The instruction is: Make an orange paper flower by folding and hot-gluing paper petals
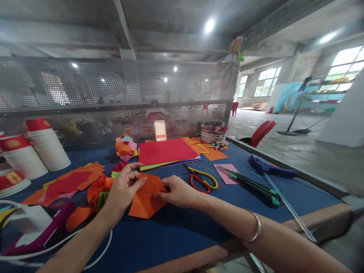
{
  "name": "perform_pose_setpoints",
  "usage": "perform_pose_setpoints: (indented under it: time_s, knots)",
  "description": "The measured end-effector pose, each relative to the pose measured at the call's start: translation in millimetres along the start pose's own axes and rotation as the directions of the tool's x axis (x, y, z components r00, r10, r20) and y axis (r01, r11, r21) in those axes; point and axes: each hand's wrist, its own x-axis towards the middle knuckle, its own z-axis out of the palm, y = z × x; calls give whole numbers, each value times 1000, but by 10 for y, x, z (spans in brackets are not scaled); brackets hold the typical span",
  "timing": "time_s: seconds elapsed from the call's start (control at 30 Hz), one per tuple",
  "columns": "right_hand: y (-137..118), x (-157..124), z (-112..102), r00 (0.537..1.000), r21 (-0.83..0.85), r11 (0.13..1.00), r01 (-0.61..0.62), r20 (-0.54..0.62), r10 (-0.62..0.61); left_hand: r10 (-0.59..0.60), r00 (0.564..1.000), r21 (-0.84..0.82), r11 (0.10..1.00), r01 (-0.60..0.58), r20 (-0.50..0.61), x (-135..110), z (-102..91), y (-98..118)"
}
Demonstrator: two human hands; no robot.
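Observation:
Between my two hands is a creased sheet of orange paper [148, 201], held just above the blue table. My left hand [123, 185] pinches its upper left edge between thumb and fingers. On the right side, my right hand [178, 192] grips the folded edge with thumb and fingertips. Orange folded paper pieces [95, 191], with some green and red ones, lie beside and partly behind my left hand. Past my hands rests a stack of coloured paper with a red sheet [167, 149] on top. Scissors [203, 180] with red and yellow handles lie right of my right hand.
A green-and-black utility knife [253, 185] lies on pink paper [227, 173]. Farther right is a blue glue gun [270, 167] with a clear stick. Paper cup stacks [47, 146], loose sheets [71, 182] and a purple power strip [57, 223] occupy the left. A woven basket [214, 132] stands behind.

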Motion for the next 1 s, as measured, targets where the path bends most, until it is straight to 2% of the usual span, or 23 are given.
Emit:
perform_pose_setpoints:
  time_s: [0.1, 0.23, 0.4, 0.5, 0.6, 0.73, 0.87, 1.0]
  knots:
    - [5, 1, 10, 999, 95, 995, -36, 18, 35, -4, 1000, 52, 999, 3, 17, 13, -6, -8]
    - [2, 15, 13, 992, 372, 919, -127, 49, 117, 7, 999, 58, 998, -9, 40, 16, -8, -15]
    - [-39, 30, -51, 965, 591, 793, -149, -88, 247, -55, 989, 22, 998, 53, 135, -12, 24, 10]
    - [-78, 24, -91, 945, 591, 793, -150, -150, 290, -78, 984, 28, 997, 74, 161, -10, 20, -8]
    - [-112, 23, -100, 930, 575, 802, -163, -182, 319, -51, 986, 50, 998, 44, 159, -3, 5, -42]
    - [-104, 39, -84, 936, 596, 788, -154, -167, 309, 59, 992, 182, 980, -78, 111, -10, -11, -91]
    - [-63, 44, -66, 946, 576, 807, -128, -172, 273, 206, 974, 368, 902, -225, 90, -28, -31, -166]
    - [-69, 29, -48, 951, 582, 808, -92, -190, 245, 225, 967, 450, 856, -256, 122, -43, -41, -218]
